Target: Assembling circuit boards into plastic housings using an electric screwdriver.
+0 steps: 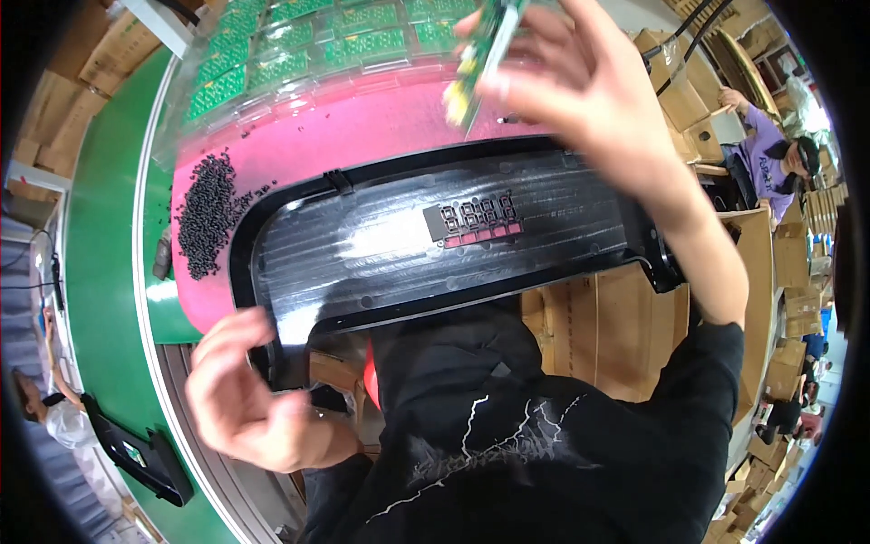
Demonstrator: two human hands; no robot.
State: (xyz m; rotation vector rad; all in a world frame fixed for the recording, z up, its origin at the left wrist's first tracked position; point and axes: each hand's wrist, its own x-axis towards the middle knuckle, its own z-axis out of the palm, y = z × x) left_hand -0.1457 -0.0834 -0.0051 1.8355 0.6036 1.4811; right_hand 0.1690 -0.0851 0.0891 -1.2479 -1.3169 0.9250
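Observation:
A curved black plastic housing [362, 213] lies across the table's near edge, its inner side up. Digit-shaped cutouts [478, 214] sit near its middle, with a row of small openings under them. My right hand [594, 104] is raised above the far right part of the housing and grips a green circuit board [489, 59] with yellow and white parts on it. The board is tilted on edge. At the near left corner of the housing is my left hand [258, 399], fingers apart and curved, with nothing in it. Whether its fingertips touch the housing I cannot tell.
A heap of small black screws [208, 213] lies on the pink mat [308, 131]. Clear trays of green circuit boards [362, 45] stand along the far side. Another black housing [140, 449] rests on the green table [100, 245] at left. Cardboard boxes [616, 317] stand at right; other people work farther off.

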